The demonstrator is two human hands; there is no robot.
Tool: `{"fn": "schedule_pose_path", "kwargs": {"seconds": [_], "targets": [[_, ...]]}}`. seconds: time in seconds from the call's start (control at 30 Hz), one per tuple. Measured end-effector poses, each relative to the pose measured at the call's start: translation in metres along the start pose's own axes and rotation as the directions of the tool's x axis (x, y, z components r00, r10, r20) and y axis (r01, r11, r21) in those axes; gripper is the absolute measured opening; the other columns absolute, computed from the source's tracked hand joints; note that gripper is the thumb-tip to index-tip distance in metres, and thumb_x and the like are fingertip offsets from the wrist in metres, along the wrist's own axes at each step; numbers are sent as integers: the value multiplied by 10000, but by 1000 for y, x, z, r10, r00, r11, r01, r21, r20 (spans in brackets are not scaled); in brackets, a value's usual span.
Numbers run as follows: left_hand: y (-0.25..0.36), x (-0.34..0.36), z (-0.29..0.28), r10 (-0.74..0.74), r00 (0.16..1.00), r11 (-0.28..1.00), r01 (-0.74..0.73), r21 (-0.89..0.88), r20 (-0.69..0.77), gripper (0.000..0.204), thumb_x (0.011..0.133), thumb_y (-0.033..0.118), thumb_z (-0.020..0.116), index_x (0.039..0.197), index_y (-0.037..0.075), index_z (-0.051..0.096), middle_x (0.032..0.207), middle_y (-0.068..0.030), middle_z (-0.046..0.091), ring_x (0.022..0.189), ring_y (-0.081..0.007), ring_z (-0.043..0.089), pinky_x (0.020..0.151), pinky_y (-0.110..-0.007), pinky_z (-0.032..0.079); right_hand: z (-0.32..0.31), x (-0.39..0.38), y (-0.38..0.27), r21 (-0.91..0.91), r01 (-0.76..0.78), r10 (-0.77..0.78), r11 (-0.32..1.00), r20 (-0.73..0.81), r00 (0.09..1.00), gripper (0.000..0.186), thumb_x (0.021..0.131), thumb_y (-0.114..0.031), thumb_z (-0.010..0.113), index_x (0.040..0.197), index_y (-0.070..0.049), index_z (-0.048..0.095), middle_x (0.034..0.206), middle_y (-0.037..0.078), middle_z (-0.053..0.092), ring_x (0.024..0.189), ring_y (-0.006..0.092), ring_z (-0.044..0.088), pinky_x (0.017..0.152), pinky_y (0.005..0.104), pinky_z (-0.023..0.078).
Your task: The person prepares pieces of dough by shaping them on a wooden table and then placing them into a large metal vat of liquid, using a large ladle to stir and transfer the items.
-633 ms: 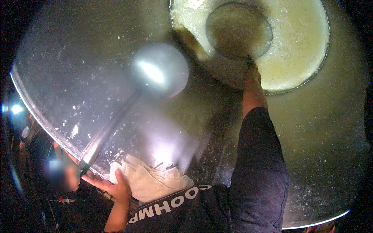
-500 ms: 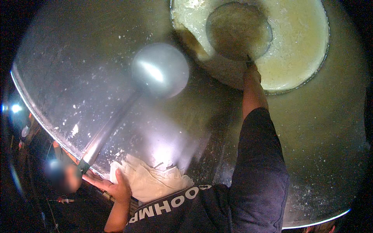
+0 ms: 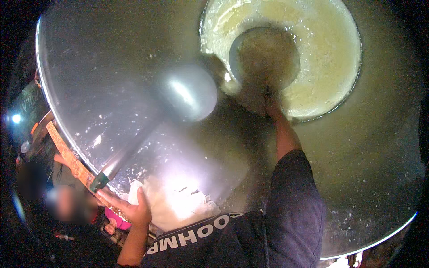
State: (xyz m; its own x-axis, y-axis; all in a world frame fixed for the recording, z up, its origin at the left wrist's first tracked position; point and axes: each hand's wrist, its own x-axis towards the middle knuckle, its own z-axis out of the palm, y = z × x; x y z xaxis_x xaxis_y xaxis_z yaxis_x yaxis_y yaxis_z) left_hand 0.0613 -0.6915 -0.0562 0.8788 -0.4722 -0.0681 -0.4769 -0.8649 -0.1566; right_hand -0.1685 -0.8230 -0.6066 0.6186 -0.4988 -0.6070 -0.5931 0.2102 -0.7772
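A round scoop (image 3: 264, 58) is gripped in the right hand (image 3: 272, 109), closed about the near end of its handle, with the fingers partly lost in shadow. The scoop's broad head is held straight beyond that grip, canted a touch to the left, at a pale yellow pool (image 3: 328, 58) in the bottom of a wide metal vat (image 3: 357, 178); whether the head is dipped or raised just clear cannot be told. To the left of the right hand, well apart from it, the bowl of a long-handled ladle (image 3: 190, 94) is seen, its long axis slanted down and leftward toward the left hand (image 3: 134, 209). That hand is spread, thumb lifted away from straight fingers, and nothing is seen clasped in it. The ladle's dark tip is found just past the left fingertips, far nearer to them than to the right hand; whether it is touched cannot be made out. A pale cloth (image 3: 156, 207) is bunched just to the right of the left hand, while an orange-brown strip (image 3: 71, 158) is seen beyond its fingers, along the vat's edge.
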Motion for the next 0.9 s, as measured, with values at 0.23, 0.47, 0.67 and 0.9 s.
{"fn": "schedule_pose_path", "kwargs": {"seconds": [0.23, 0.47, 0.67, 0.9], "targets": [[1, -1, -1, 50, 999, 975, -53, -215, -23, 937, 673, 41, 598, 1286, -8, -109, 1339, -245, -23, 1254, -337, 24, 1014, -412, 13, -45, -22, -14, -560, -234, 450, 795, 285, 846, 341, 749, -342, 475, 858, -44, 602, 793, 201, 583, 792, 319, 568, 714, 385, 440], [-6, -3, -2, 62, 991, 924, -103, -369, -122, 956, 620, 54, 662, 1307, 13, -2, 1337, -241, 68, 1241, -360, 95, 1011, -423, 85, -135, -99, -120, -258, -442, 503, 859, 269, 821, 121, 663, -75, 571, 699, 40, 556, 627, 151, 571, 518, 229, 571, 465, 345, 458], [-17, -8, -2, 71, 981, 890, -143, -432, -179, 992, 593, 83, 690, 1312, 39, 7, 1335, -222, 127, 1222, -369, 156, 1000, -422, 141, -221, -225, -294, 97, -575, 543, 813, 232, 807, 237, 661, -27, 573, 852, 50, 456, 613, 116, 538, 485, 185, 545, 421, 299, 448], [-23, -6, 4, 79, 955, 887, -198, -418, -285, 1017, 594, 186, 705, 1330, 140, 4, 1277, -272, 227, 1185, -396, 239, 917, -527, 227, -273, -391, -417, 273, -396, 392, 877, 71, 917, 217, 713, -77, 547, 883, 36, 473, 731, 114, 558, 494, 153, 529, 466, 277, 457]]}}
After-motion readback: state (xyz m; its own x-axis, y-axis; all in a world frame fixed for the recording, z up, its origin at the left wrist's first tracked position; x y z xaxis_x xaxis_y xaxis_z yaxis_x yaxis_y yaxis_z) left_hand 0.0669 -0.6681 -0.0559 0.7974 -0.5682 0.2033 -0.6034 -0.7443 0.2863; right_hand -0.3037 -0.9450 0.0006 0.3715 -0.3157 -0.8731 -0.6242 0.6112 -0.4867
